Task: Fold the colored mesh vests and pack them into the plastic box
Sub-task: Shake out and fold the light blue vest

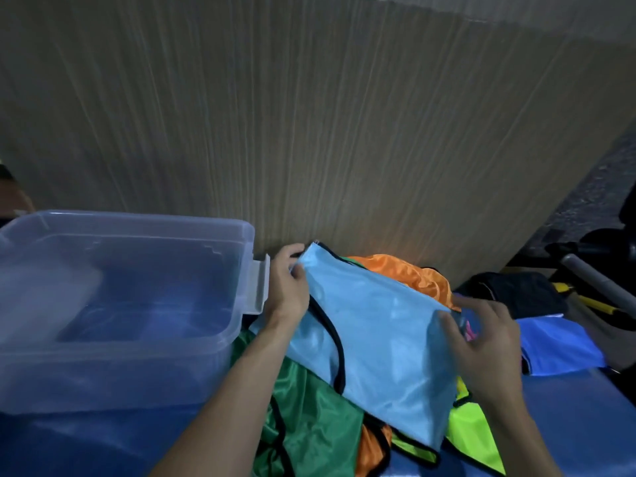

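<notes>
Both hands grasp the light blue vest [375, 325] above the vest pile [309, 418]: left hand [287, 287] pinching its far corner, right hand [481, 342] gripping its near edge, just beside the open box [241, 232].

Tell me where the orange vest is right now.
In the head view the orange vest lies right of centre, at the far side of the pile against the wooden panel, partly hidden behind the light blue vest.
</notes>
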Tool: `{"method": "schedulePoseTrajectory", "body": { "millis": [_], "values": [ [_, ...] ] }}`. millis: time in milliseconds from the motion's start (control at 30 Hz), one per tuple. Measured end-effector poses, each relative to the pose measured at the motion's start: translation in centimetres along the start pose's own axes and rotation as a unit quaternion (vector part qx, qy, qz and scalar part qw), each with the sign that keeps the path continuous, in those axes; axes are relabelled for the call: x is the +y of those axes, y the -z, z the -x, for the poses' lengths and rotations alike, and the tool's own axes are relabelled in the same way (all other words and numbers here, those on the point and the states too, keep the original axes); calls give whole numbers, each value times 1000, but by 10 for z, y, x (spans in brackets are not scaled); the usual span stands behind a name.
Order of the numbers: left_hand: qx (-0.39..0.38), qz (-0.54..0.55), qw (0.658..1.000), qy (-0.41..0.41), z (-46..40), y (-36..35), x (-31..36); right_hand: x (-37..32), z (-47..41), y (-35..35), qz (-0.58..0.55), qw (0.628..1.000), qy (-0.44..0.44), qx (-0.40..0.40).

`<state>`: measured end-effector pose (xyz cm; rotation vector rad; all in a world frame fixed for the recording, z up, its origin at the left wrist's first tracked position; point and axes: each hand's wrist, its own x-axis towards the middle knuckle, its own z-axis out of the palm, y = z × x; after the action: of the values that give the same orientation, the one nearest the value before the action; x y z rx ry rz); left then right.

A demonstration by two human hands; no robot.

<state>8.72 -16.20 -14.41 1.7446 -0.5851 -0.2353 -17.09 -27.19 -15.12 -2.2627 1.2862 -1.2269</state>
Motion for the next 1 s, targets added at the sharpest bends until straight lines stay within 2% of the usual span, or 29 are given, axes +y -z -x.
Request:
{"method": "schedulePoseTrajectory", "body": {
  "millis": [167,200,267,300,367,433,500,567,633,800,900,1000],
  "values": [
    [-18,-107,993,-46,-2,3,-9,5,6,-2,-56,995,-81,-29],
    [-2,-152,985,-77,1,2,-11,6,7,-3,-56,994,-85,-40],
    [24,-214,956,-198,10,-6,-11,9,8,-5,-58,992,-94,-60],
    [11,-218,941,-260,17,-12,-8,9,7,-6,-62,991,-101,-57],
    [-93,-225,911,-334,36,-24,-1,8,4,-6,-72,987,-132,-59],
    [-219,-305,866,-329,54,-34,-2,12,5,-8,-82,976,-185,-84],
    [-276,-392,825,-299,58,-37,-12,15,8,-8,-104,959,-235,-120],
    [-277,-414,816,-293,57,-36,-16,13,12,-3,-171,936,-271,-149],
    [-258,-410,814,-322,58,-37,-13,7,14,3,-243,906,-306,-162],
    [-261,-418,792,-361,69,-41,-20,4,20,2,-337,849,-372,-166],
    [-262,-409,795,-363,68,-39,-23,-6,26,3,-364,849,-351,-153],
    [-260,-399,799,-366,70,-36,-22,-15,32,4,-361,873,-310,-104]
  ]
}}
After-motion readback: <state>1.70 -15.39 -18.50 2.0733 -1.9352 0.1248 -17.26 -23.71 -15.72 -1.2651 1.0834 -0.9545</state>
